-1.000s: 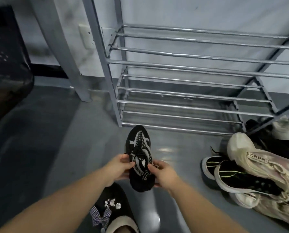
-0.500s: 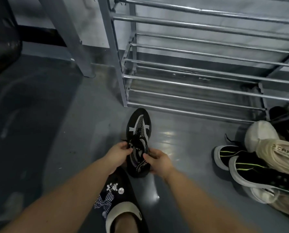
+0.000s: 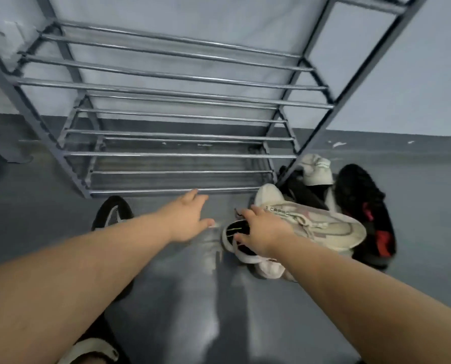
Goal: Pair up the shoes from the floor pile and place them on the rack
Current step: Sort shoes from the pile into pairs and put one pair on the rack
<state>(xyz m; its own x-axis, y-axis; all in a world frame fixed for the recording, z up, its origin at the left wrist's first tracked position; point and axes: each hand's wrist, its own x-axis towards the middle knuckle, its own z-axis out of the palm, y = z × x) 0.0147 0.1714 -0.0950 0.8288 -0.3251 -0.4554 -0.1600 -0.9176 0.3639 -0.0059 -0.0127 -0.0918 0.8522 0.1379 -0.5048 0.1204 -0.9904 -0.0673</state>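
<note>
Lettering: "CAPRO" is read, the word being cut off where a fold of the upper begins (a blurred mark stands before the C).
Carrier: it is printed in dark capitals on the side of the cream sneaker (image 3: 324,227).
Place: just beyond the fingertips of the right hand (image 3: 261,233).
Other text: none can be read.

Dim, cool light around me; soft glare streaks the floor (image 3: 208,298) between my arms. Everything looks smeared with motion blur, and the rack (image 3: 166,155) bars bow outward toward the edges.
</note>
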